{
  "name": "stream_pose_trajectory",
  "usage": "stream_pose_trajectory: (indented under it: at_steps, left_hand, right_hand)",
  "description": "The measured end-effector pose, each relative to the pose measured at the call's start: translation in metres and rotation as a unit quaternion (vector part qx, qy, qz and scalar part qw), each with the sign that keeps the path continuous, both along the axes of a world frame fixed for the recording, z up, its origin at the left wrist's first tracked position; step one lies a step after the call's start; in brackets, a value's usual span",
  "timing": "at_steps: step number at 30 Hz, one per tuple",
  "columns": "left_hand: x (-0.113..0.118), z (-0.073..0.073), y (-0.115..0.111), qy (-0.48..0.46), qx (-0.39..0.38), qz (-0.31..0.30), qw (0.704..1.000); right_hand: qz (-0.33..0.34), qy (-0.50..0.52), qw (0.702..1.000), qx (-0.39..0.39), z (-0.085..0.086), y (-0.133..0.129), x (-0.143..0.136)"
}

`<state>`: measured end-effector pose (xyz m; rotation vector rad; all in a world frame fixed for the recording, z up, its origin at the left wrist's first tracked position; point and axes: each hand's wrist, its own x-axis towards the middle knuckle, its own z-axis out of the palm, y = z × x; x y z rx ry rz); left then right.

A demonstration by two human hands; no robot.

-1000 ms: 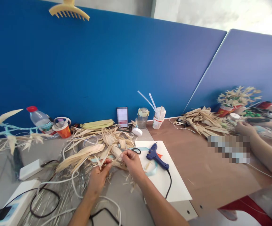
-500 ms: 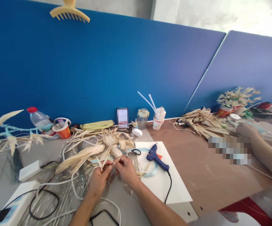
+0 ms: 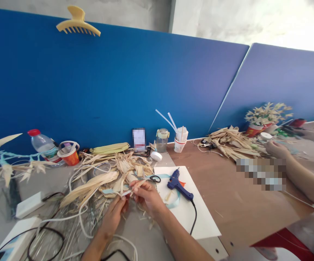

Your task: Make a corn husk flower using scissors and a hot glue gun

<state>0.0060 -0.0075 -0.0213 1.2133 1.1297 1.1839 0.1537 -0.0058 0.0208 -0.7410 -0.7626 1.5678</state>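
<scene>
My left hand (image 3: 114, 214) and my right hand (image 3: 148, 197) meet low in the middle of the view, fingertips close together. Between them is a small pale corn husk strip (image 3: 126, 193), pinched by the fingers of both; the fingers partly cover it. Just beyond lies a heap of dried corn husks (image 3: 126, 165). Scissors with black handles (image 3: 155, 178) rest by my right hand, their blades partly among the husks. Right of that hand, a blue glue gun (image 3: 179, 185) lies on a white sheet of paper (image 3: 200, 221), beside a light blue ribbon (image 3: 175, 201).
White cables (image 3: 82, 221) and power strips (image 3: 30, 204) lie at the left. A bottle (image 3: 44, 145), an orange cup (image 3: 69, 156), a phone (image 3: 138, 139), a jar (image 3: 162, 140) and a cup with glue sticks (image 3: 179, 144) line the blue partition (image 3: 105, 83). At the right, another person's arm (image 3: 301, 174) reaches over the table.
My hands have shifted slightly, and a pale strip shows more plainly between them. The view has tilted up a little. The other person's hand has moved slightly.
</scene>
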Motion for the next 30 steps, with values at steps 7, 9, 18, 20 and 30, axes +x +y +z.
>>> stream_pose_trajectory:
  at_steps: [7, 9, 18, 20, 30]
  left_hand:
    - [-0.003, 0.0, 0.003, 0.063, 0.004, -0.058, 0.996]
    - [-0.004, 0.002, 0.002, 0.029, -0.004, -0.066, 0.997]
    - [-0.004, 0.019, -0.004, -0.184, -0.085, -0.09, 0.975]
    - [-0.005, 0.018, -0.002, -0.179, -0.083, -0.098, 0.976]
    - [-0.003, 0.023, -0.001, -0.254, -0.105, -0.062, 0.959]
  right_hand:
    - [0.084, 0.05, 0.992, 0.076, 0.008, -0.004, 0.006]
    - [0.099, 0.078, 0.988, 0.085, 0.006, -0.003, 0.007]
    - [0.089, 0.097, 0.988, 0.08, 0.01, -0.001, 0.019]
    - [0.061, 0.09, 0.992, 0.07, 0.008, 0.001, 0.02]
    - [-0.04, -0.061, 0.997, 0.0, -0.016, 0.01, 0.0]
